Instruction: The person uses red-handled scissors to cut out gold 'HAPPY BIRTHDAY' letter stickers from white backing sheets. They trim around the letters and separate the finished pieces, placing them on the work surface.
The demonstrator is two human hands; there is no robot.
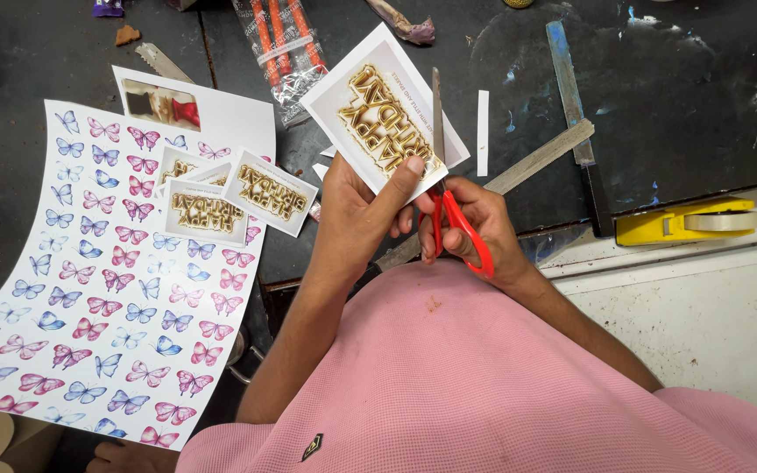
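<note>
Pinched between thumb and fingers of the left hand (357,215), a white printed card (385,109) with gold lettering is held up over the dark worktable (676,105), just above the middle of the frame, while the right hand (475,223) is closed through the red handles of a pair of scissors (449,188). Their blades run up along the card's right margin, so the step in hand looks like trimming the white border off that edge; a thin white paper strip (483,133) lies just to the right. By my judgement the next move calls for keeping the blades parallel to the printed square and feeding the card steadily with the left hand so the cut stays straight. Left of centre, other small cards (269,193) with the same gold print rest on a sheet of pink and blue butterflies (98,289). A yellow tape dispenser (685,221) sits at the right edge, well apart.
</note>
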